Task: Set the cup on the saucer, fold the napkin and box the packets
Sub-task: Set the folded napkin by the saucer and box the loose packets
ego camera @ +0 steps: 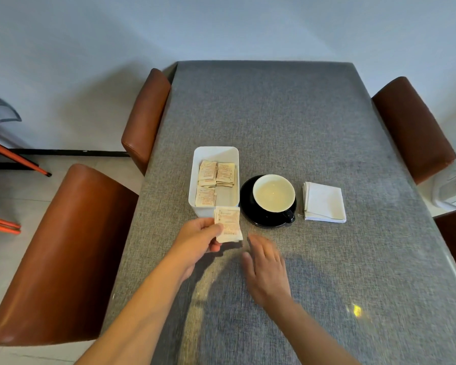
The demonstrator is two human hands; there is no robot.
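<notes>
A black cup with a cream inside [273, 193] stands on a black saucer [248, 204] at the table's middle. To its right lies a white napkin [324, 202], folded into a square. Left of the saucer is a white box [216, 154] holding several packets [216, 175]. My left hand [198, 239] pinches a small stack of packets [227, 224] just in front of the box's near end. My right hand [266, 270] hovers flat over the table, fingers apart, holding nothing, slightly blurred.
The grey cloth-textured table [287, 114] is flanked by brown leather chairs on the left [63, 254] [145, 114] and on the right [413, 127]. A white appliance [453, 185] stands at the far right. Orange furniture legs [11, 156] show at the left edge.
</notes>
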